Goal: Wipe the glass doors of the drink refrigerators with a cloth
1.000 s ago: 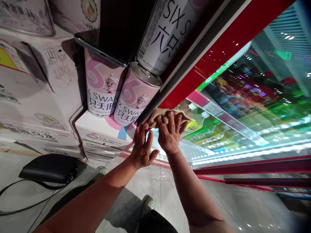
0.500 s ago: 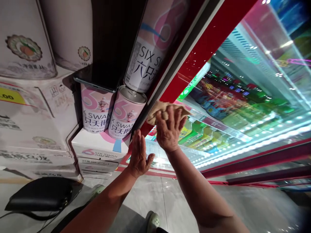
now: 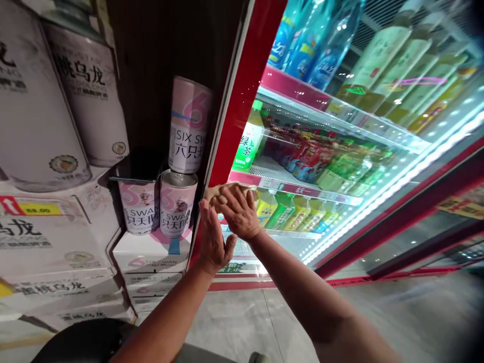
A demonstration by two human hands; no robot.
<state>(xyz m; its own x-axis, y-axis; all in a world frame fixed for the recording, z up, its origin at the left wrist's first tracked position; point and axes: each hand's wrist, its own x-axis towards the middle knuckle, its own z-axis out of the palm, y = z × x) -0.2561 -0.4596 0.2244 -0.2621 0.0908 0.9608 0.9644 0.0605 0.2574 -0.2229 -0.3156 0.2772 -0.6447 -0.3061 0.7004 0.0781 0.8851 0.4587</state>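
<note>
A tan cloth (image 3: 231, 190) lies against the red frame and glass of a lit drinks fridge (image 3: 236, 106). My right hand (image 3: 239, 212) presses on this cloth with its fingers spread, covering part of it. Just to the left, my left hand (image 3: 215, 237) is upright with fingers extended and thumb apart, holding nothing, beside the fridge's left edge. Pink and white cans (image 3: 177, 201) stand on a white box left of my left hand, with another can (image 3: 189, 128) stacked on top.
Large white cans (image 3: 88, 96) and cartons (image 3: 49, 242) fill the left side. A dark flat device (image 3: 136, 172) lies on top of a small can. Bottles (image 3: 249, 138) stand behind the glass. A black bag (image 3: 86, 343) is at the lower left.
The view has tilted up and shows more of the fridge shelves. My right hand and the cloth have shifted left, closer to the frame and to my left hand.
</note>
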